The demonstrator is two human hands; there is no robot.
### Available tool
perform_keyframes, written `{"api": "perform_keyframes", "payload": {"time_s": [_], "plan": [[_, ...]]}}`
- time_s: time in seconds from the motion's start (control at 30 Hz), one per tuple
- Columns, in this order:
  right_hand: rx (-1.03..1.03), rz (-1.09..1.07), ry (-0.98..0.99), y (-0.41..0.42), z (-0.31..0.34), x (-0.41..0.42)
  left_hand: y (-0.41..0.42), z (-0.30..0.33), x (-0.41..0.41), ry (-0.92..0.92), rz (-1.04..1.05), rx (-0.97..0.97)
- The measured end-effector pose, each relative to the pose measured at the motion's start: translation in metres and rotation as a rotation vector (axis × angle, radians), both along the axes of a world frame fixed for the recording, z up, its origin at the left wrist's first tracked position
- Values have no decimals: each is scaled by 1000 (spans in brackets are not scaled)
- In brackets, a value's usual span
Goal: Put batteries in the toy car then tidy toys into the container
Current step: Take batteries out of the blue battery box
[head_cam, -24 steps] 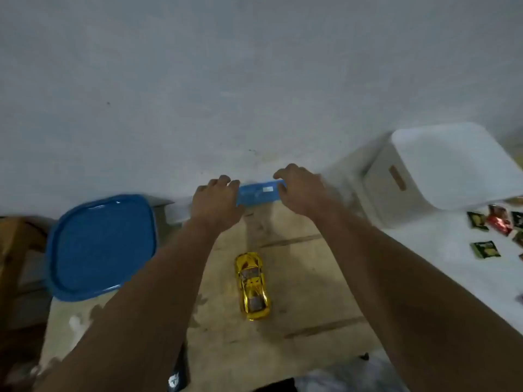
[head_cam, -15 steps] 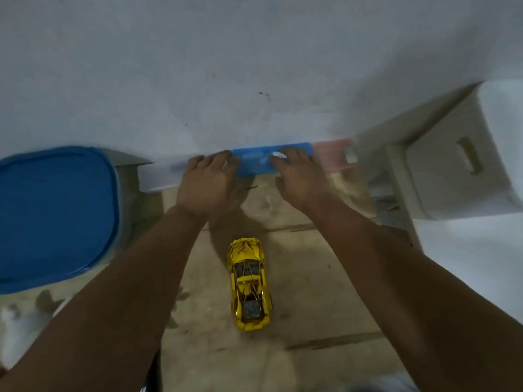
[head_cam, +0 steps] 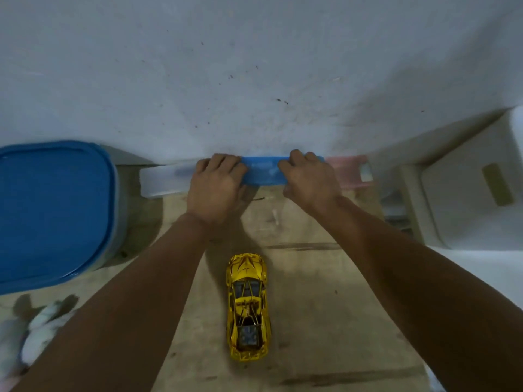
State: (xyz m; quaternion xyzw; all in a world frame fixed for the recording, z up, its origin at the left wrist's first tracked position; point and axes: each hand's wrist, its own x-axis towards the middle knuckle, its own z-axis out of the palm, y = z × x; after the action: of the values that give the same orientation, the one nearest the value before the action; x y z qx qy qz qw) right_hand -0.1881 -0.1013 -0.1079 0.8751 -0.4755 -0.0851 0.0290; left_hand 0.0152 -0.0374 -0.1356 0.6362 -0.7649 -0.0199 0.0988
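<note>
The yellow toy car (head_cam: 246, 308) lies nearest on the tabletop (head_cam: 311, 321), between the two forearms. Beyond the car, the left hand (head_cam: 215, 188) and right hand (head_cam: 307, 181) each curl their fingers over a blue box (head_cam: 263, 172) against the wall. Left of the car stands a container with a blue lid (head_cam: 53, 213); right of it, a white bin (head_cam: 464, 199).

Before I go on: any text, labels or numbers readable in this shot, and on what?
None can be read.
Blue box: a pale patch between the left hand and right hand, too blurred to tell whether it is a label.
Yellow car: dark body markings only, no legible letters or numbers.
Blue lid: no print visible.
</note>
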Motion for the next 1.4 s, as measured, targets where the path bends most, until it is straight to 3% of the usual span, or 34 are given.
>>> {"api": "perform_keyframes", "payload": {"time_s": [0.23, 0.43, 0.57, 0.73, 0.9, 1.03, 1.27, 1.4], "plan": [[25, 85, 63, -7, 10, -6, 1, 0, -7, 29, 45, -29], [118, 114, -63, -20, 31, -21, -4, -10, -5, 48, 114, -29], [-70, 99, -243, -13, 20, -33, -1, -10, -5, 64, 81, -79], [-263, 19, -270, 0, 4, -34, 3, -7, -3, 154, 73, -115], [-290, -85, -416, -2, -2, -32, 4, -11, 0, 196, 81, -148], [-245, -13, -521, 2, -7, -37, 4, -17, 1, 232, 104, -155], [-46, 35, -265, -3, -27, -38, 1, -21, 4, 248, 96, -163], [-8, 0, -244, -3, -26, -27, 0, -19, 3, 253, 86, -152]]}}
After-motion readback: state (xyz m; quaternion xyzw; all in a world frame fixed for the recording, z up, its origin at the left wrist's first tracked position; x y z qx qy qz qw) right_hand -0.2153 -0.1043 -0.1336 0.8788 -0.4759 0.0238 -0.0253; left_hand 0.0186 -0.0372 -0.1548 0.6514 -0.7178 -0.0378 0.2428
